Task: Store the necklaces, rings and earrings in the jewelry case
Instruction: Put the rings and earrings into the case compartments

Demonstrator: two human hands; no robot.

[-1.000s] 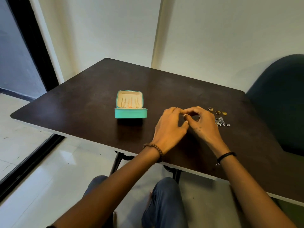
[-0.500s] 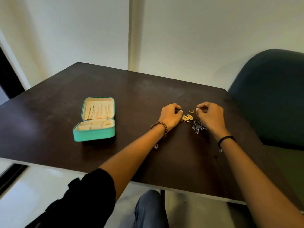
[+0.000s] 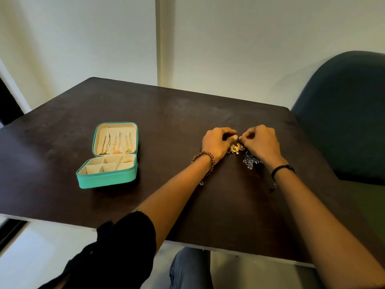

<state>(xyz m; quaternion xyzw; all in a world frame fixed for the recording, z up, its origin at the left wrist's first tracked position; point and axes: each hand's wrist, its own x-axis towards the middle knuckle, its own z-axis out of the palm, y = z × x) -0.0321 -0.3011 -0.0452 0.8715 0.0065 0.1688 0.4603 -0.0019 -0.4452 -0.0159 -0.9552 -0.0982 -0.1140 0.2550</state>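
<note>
The teal jewelry case (image 3: 105,180) lies open on the left of the dark table (image 3: 166,122). Three necklaces (image 3: 115,144) hang in its cream lid, and a gold ring (image 3: 127,161) sits in a compartment of its base. To the right, my left hand (image 3: 215,143) and my right hand (image 3: 261,143) meet fingertip to fingertip, both curled and pinched. Whatever sits between the fingertips is hidden. Gold flower earrings (image 3: 236,147) lie on the table just under the fingertips. A tangle of silver jewelry (image 3: 251,161) lies beside my right wrist.
A dark blue chair (image 3: 343,113) stands against the table's right side. A white wall runs behind the far edge. My knees in jeans (image 3: 189,268) are below the near edge. A black sleeve (image 3: 116,253) covers my left upper arm.
The view swung right, so the case now sits further left. My hands drew together again over the gold earrings, and the loose ring seen between them is now covered by fingertips.
</note>
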